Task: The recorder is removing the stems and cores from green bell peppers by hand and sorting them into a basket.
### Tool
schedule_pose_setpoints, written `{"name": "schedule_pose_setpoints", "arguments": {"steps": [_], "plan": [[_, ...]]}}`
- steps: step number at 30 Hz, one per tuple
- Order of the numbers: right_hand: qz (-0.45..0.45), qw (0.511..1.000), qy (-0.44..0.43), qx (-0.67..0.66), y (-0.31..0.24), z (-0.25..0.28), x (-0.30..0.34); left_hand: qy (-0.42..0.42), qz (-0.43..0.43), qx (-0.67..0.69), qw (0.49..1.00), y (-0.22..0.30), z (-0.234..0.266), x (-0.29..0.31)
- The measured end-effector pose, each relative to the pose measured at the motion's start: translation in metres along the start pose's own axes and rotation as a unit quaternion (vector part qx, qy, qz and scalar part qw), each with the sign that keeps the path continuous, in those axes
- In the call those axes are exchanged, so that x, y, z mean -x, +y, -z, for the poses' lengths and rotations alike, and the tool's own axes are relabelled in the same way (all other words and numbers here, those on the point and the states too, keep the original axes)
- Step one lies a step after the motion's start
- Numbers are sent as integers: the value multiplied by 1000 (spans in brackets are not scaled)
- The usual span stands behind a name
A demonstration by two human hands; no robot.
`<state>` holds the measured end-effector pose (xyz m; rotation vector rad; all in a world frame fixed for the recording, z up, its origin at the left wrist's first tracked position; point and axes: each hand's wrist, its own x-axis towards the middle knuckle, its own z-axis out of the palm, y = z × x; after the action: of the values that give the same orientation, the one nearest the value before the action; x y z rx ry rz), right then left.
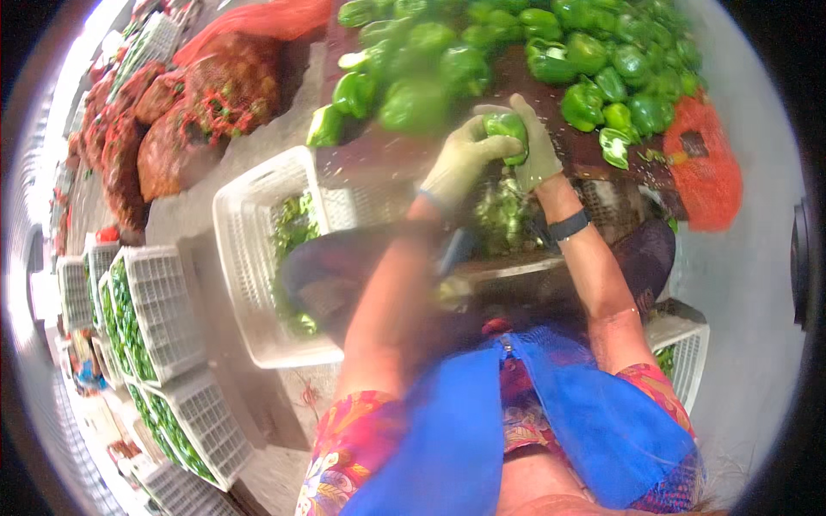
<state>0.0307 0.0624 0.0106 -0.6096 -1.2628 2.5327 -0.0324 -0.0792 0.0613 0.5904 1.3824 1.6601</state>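
A green bell pepper [506, 136] is between my two gloved hands, above the near edge of the dark red tabletop [404, 153]. My left hand [460, 162] grips it from the left, thumb laid across its front. Against its right side presses my right hand [539, 148], fingers pointing up along it and a dark band on the wrist. Whether a tool sits behind the pepper is hidden. Many green peppers [585, 53] are heaped beyond my hands, some blurred. A cut pepper [614, 146] shows its pale inside at the right of the table.
Left of my knees stands a white plastic crate [243, 284] with green pieces inside. Below my hands lie green scraps [503, 211]. Stacked crates of green peppers [159, 318] and filled red mesh sacks [185, 129] are at the left. Orange-red netting [710, 185] hangs at the table's right corner.
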Motion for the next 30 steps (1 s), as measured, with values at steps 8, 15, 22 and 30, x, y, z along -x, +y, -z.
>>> {"name": "schedule_pose_setpoints", "arguments": {"steps": [8, 15, 22, 30], "plan": [[12, 957, 95, 275, -42, 60, 1, -26, 52, 110, 992, -42, -53, -39], [118, 914, 85, 379, -21, 110, -18, -16, 24, 109, 994, -47, -62, -53], [163, 946, 27, 280, -16, 116, -26, 8, 55, 43, 997, -66, -59, -74], [-12, 947, -10, 320, -44, 71, -18, -36, -45, 80, 995, -88, -29, -76]]}}
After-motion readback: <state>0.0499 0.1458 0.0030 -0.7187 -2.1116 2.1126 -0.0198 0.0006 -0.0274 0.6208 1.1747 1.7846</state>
